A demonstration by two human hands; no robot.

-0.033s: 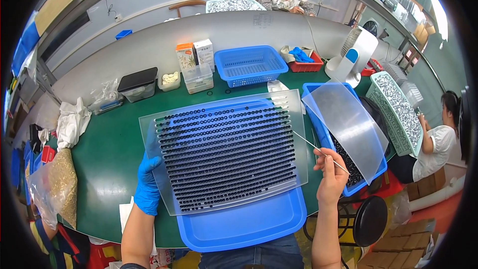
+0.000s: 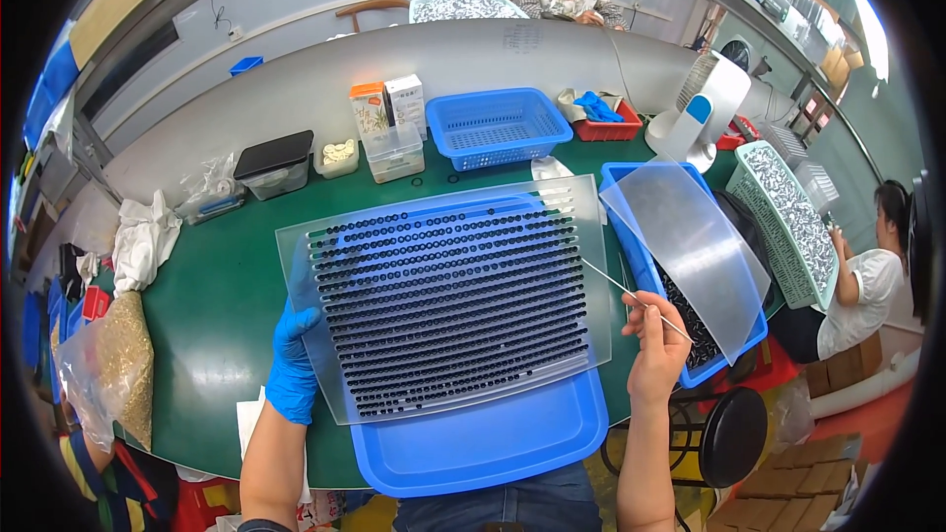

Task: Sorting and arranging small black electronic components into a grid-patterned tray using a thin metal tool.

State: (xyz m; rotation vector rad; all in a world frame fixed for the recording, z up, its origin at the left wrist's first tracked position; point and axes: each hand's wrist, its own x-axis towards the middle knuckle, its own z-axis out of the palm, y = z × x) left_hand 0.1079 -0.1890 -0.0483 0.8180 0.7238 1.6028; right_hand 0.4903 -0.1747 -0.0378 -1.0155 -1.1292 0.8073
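A clear plastic plate (image 2: pixel 320 374) carries many rows of small black rings (image 2: pixel 453 305). It lies tilted over a blue tray (image 2: pixel 483 458). My left hand (image 2: pixel 293 360), in a blue glove, grips the plate's left edge; its fingers are partly hidden below. Bare, my right hand (image 2: pixel 655 350) pinches a thin metal pick (image 2: pixel 631 293) between thumb and fingers. The pick's tip points at the right end of the rows, at an upper row; whether it touches a ring I cannot tell.
Right of the plate, a blue bin (image 2: pixel 754 335) holds black parts under a frosted sheet (image 2: pixel 690 246). A blue basket (image 2: pixel 498 128), clear tubs (image 2: pixel 396 162) and a white fan (image 2: pixel 695 118) line the back of the green table (image 2: pixel 207 335). Two co-workers sit behind and at right.
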